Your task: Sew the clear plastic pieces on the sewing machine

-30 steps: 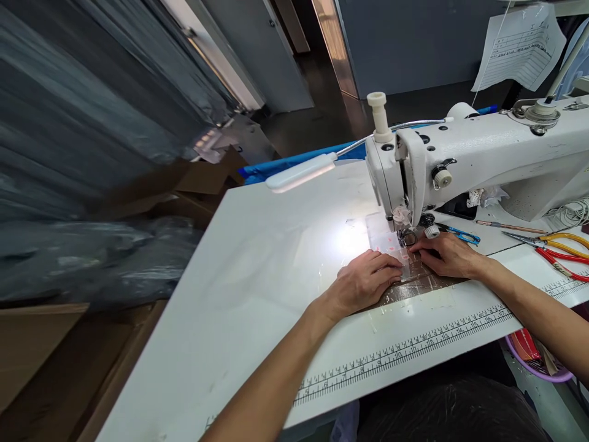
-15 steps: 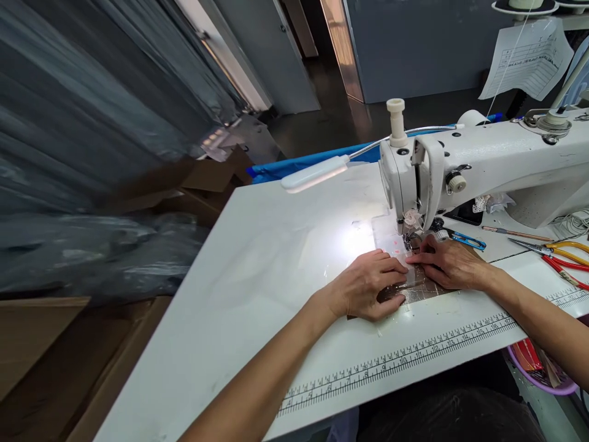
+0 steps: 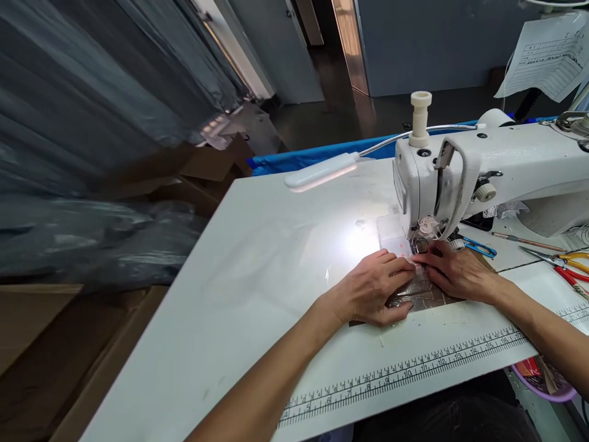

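Note:
Both hands are at the needle area of a white sewing machine (image 3: 515, 150). My left hand (image 3: 375, 288) lies on the thin sheer fabric (image 3: 393, 245), its fingers stretched forward and its thumb apart. Small pink marks show on the fabric. Close by the presser foot (image 3: 418, 245), my right hand (image 3: 460, 273) has its thumb and fingertips together at the fabric's edge. Beneath the hands lies a shiny brownish plate or sheet (image 3: 430, 299), partly hidden. A pale pink ruffled piece (image 3: 427, 227) is at the machine head, just above the presser foot.
A lit lamp (image 3: 322, 172) reaches over the white table (image 3: 257, 276). Blue snips (image 3: 478, 247), a thin rod-like tool (image 3: 529, 241) and red- and yellow-handled tools (image 3: 570, 267) lie at right. A ruler strip (image 3: 405, 374) runs along the front edge. Cardboard boxes (image 3: 105, 362) stand at left.
The camera view has shifted a little, so the machine appears farther right and nearer. Both hands stay at the presser foot with almost the same pose.

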`<move>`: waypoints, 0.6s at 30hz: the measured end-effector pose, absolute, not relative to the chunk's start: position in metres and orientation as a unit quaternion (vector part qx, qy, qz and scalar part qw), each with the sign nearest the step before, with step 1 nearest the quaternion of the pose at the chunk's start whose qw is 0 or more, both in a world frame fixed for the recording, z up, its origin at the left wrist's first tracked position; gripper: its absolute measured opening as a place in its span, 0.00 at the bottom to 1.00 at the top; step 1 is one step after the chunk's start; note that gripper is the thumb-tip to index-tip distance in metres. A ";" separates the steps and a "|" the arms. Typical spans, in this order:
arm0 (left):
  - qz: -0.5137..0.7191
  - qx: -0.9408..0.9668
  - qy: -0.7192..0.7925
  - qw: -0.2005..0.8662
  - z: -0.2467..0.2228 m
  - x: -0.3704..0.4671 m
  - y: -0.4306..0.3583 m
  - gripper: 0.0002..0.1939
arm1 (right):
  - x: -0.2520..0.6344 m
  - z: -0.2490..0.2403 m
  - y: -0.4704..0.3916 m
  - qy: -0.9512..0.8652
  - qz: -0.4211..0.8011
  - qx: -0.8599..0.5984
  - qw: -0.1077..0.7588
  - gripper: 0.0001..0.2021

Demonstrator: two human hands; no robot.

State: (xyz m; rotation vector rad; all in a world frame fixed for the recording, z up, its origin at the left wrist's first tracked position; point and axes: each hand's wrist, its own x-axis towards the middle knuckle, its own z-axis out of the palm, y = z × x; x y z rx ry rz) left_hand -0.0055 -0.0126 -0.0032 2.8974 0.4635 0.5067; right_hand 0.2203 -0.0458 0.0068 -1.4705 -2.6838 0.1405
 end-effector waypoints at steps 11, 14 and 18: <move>0.133 0.969 0.201 0.057 -0.004 -0.004 -0.012 0.21 | 0.224 0.001 -0.047 -0.890 0.031 -0.445 0.096 0.18; 0.126 0.969 0.209 0.043 -0.003 -0.003 -0.011 0.22 | 0.225 0.003 -0.047 -0.895 0.029 -0.435 0.095 0.16; 0.121 0.967 0.223 0.030 -0.003 -0.002 -0.010 0.24 | 0.224 0.002 -0.047 -0.892 0.001 -0.442 0.096 0.16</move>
